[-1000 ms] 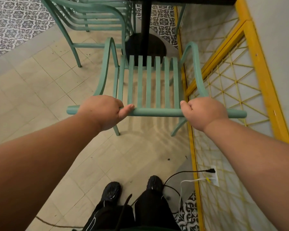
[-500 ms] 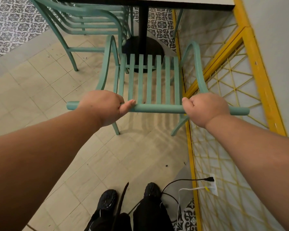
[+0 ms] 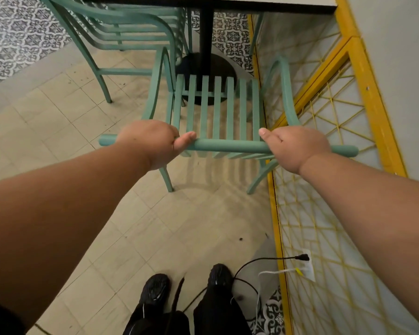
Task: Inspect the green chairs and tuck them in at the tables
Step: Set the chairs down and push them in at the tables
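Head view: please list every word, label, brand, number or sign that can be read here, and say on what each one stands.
No text can be read.
green chair, table: no lettering.
yellow tag on the white cable at the wall socket: too small to read.
black shoes: pale marks, too blurred to tell.

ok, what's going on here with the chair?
A person stands behind a green chair, left grip and right grip both curled round its top rail. The chair faces the table, seat front near the black pedestal base, not fully tucked in. A second green chair stands to the left.
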Demonstrator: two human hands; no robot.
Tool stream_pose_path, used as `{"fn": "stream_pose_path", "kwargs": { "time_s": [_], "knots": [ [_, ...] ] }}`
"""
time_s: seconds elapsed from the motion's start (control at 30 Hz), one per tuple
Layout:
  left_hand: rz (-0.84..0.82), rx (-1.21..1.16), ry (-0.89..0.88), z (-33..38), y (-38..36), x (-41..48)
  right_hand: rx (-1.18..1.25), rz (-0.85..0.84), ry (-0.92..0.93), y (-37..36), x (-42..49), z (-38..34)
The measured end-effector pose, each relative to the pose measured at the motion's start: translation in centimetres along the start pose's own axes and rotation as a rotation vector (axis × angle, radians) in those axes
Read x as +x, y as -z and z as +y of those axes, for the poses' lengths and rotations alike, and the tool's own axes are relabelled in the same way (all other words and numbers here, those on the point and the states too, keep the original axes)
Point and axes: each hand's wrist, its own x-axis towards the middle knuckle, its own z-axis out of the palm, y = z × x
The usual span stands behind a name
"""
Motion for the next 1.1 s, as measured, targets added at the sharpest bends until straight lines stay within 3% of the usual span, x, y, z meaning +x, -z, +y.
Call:
{"fn": "stream_pose_path", "kwargs": {
  "time_s": [0.13, 0.2, 0.27, 0.37, 1.1],
  "knots": [
    [-0.034, -0.049, 0.066, -0.2, 0.7, -0.2, 0.082, -0.017, 0.03, 0.8, -0.1, 0.2],
    [0.01, -0.004, 0.123, -1.0, 1.0, -0.4, -0.032, 0.071, 0.052, 0.9, 0.0, 0.5],
    [-0.033, 0.045, 0.147, -1.5, 1.1, -0.5, -0.151, 0.047, 0.048, 0.4, 0.3, 1.1],
    [-0.119, 0.055, 0.105, -1.3, 0.6, 0.1, -0.098, -0.021, 0.014, -0.3, 0.8, 1.4],
    [-0.084, 0.056, 0.1, -1.7, 4.0, 9.4, -0.158, 0.035, 0.027, 2.3, 10.4, 4.7]
  ]
}}
